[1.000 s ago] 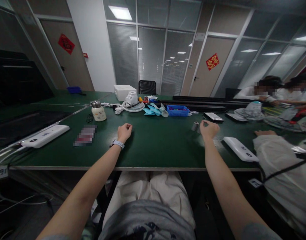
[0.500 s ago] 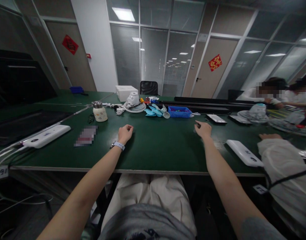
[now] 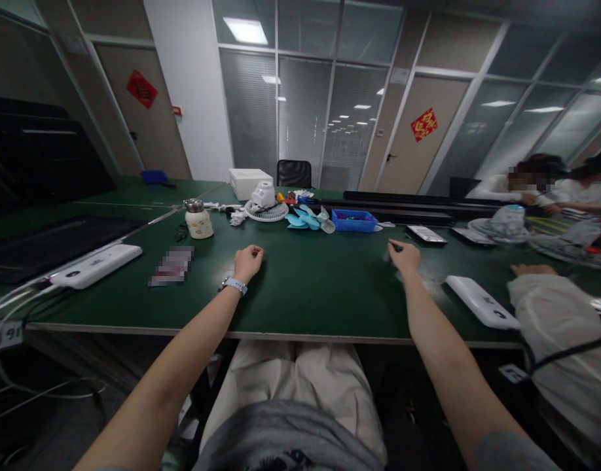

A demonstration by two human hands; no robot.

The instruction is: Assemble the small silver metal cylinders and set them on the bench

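My left hand (image 3: pixel 249 263) rests on the green tabletop with its fingers curled in, and nothing shows in it. A watch with a pale strap (image 3: pixel 235 284) is on that wrist. To the right, my right hand (image 3: pixel 406 256) is closed with thumb and fingers pinched together. Something small and dark shows at its fingertips, too blurred to name. Beyond the hands lie light-blue fan blades (image 3: pixel 305 218), a white fan grille (image 3: pixel 266 210), a white fan base (image 3: pixel 262 194) and a blue tray (image 3: pixel 353 220) with small parts.
A cream jar (image 3: pixel 199 224) stands at left near a pixelated flat item (image 3: pixel 173 265). White power strips (image 3: pixel 481 301) lie on both sides. A neighbour's sleeve (image 3: pixel 541 294) rests at right. Black bars (image 3: pixel 403 199) and a white box (image 3: pixel 250 182) are at the back.
My right hand has shifted very slightly, its fingers staying pinched. My left hand stays in place. The whole view has moved a little.
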